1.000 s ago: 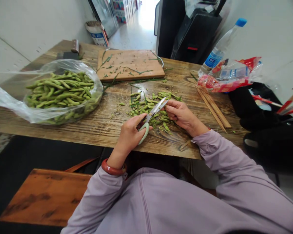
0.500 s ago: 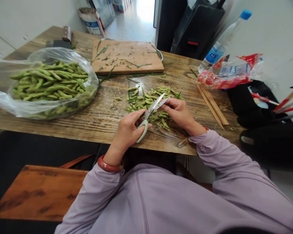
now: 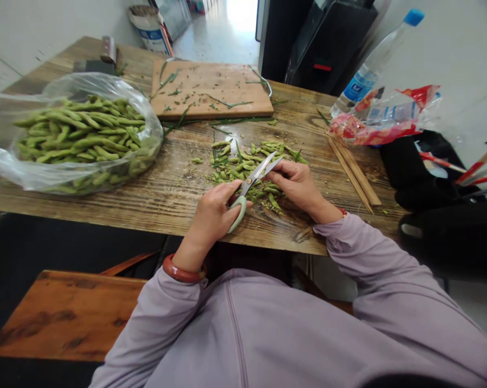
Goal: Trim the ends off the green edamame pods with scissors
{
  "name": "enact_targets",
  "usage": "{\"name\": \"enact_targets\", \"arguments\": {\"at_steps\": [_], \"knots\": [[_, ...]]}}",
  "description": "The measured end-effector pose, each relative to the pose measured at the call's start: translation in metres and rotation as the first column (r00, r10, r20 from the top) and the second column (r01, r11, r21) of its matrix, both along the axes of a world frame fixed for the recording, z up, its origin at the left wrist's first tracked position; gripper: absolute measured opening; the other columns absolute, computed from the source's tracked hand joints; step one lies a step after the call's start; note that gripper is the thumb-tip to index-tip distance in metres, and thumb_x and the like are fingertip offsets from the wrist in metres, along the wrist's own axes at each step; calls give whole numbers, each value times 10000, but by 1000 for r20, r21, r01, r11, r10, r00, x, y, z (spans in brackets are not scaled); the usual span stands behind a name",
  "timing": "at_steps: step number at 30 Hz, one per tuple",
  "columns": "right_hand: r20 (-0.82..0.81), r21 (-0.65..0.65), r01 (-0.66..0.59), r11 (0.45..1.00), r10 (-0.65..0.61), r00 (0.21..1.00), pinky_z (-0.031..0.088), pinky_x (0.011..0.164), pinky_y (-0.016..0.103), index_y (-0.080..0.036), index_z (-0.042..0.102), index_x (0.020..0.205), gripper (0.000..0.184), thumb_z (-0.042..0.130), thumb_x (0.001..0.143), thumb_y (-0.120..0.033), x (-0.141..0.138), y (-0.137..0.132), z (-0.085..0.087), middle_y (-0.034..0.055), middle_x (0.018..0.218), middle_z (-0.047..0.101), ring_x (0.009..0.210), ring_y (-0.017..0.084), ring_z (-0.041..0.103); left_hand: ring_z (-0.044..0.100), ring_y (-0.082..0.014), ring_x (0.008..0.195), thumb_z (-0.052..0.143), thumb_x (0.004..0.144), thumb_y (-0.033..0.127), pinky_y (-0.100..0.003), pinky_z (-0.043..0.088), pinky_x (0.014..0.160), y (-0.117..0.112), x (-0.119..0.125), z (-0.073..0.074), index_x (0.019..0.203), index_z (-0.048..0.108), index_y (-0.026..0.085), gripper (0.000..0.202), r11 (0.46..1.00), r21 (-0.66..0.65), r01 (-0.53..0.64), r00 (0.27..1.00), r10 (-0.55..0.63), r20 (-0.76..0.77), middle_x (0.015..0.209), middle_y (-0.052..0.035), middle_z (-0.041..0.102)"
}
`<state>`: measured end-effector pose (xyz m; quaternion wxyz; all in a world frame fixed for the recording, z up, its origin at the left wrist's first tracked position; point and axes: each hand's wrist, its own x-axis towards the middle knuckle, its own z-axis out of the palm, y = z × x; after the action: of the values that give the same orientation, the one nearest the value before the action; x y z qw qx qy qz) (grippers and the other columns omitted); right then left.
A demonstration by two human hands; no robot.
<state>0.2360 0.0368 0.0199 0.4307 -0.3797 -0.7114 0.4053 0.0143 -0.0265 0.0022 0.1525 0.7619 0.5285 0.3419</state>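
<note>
My left hand (image 3: 217,213) is closed around the pale green handles of a pair of scissors (image 3: 249,182). The two blades are slightly apart and point up and to the right, toward my right hand (image 3: 294,183). That hand's thumb and fingers are pinched together right beside the blade tips; whatever is between them is hidden. Beneath and behind both hands lies a loose pile of green soybean pods (image 3: 243,167), with small trimmed scraps around it. More pods (image 3: 85,129) fill a clear plastic bag (image 3: 146,102) on the left of the table.
Behind the pile rests a wooden cutting board (image 3: 211,86) strewn with green bits. To the right are wooden chopsticks (image 3: 354,175), a red-and-clear wrapper (image 3: 389,121), a water bottle (image 3: 360,81) and a black holder (image 3: 417,178). A cleaver handle (image 3: 109,49) lies at the far left.
The view has shifted very slightly. Both hands and the scissors keep nearly the same place, and the grip of each looks the same.
</note>
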Motion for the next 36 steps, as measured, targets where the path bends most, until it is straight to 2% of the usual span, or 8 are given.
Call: {"name": "enact_targets", "arguments": {"at_steps": [9,12,15,19,23,27,30,36], "knots": [[39,38,49,998,-50,998,541,796,329,-201,761,866,185,726,848,-382,-2,1,-2,36,848,759,805,186,682,718,-238,1023,723,864,345,-324,549,910,0,1,-1,1203,721,192,372,1000,-8,-27,997,27,68,1148,-96,778],[-56,-104,34,994,-40,998,509,665,264,-200,740,999,237,718,849,-382,1,4,-2,19,818,721,698,133,620,716,-234,1071,742,850,303,-325,547,960,0,0,-1,1211,718,183,381,994,32,-107,985,102,139,1205,-96,768],[-231,-317,-32,948,-45,972,327,451,188,-223,674,1087,312,711,850,-422,8,10,1,-25,766,629,524,66,435,725,-221,1028,752,832,248,-311,551,946,0,0,1,1207,724,171,384,989,44,-142,980,134,150,1175,-92,777],[-345,-457,-134,879,-36,938,172,401,176,-218,566,884,311,684,858,-504,16,14,6,-54,694,486,488,56,346,725,-205,957,756,812,201,-292,554,900,0,0,2,1221,725,159,412,991,19,-132,983,128,128,1129,-92,785],[-90,-427,-99,899,67,994,216,430,209,-193,548,734,287,621,886,-425,21,17,8,-36,641,501,484,68,354,723,-211,982,761,808,213,-296,554,902,0,0,2,1228,726,176,423,992,10,-127,985,125,117,1141,-88,783],[241,-184,-93,978,137,961,376,590,258,-158,718,837,181,592,860,-285,28,22,7,8,707,646,602,116,503,724,-216,1009,736,830,223,-298,554,908,0,0,1,1233,723,172,407,994,27,-106,988,102,120,1158,-94,780],[442,-45,-146,988,151,884,413,700,282,-158,764,868,184,614,848,-263,33,24,6,33,798,718,720,152,591,726,-208,971,731,827,207,-292,557,887,0,0,2,1235,721,167,410,994,37,-102,989,97,114,1136,-91,785],[776,51,-156,986,59,628,318,615,280,-184,767,1009,203,704,829,-253,34,17,10,24,736,681,645,155,535,719,-215,1012,726,831,204,-292,552,912,0,0,1,1245,716,174,415,995,36,-88,989,84,121,1157,-93,777]]}}
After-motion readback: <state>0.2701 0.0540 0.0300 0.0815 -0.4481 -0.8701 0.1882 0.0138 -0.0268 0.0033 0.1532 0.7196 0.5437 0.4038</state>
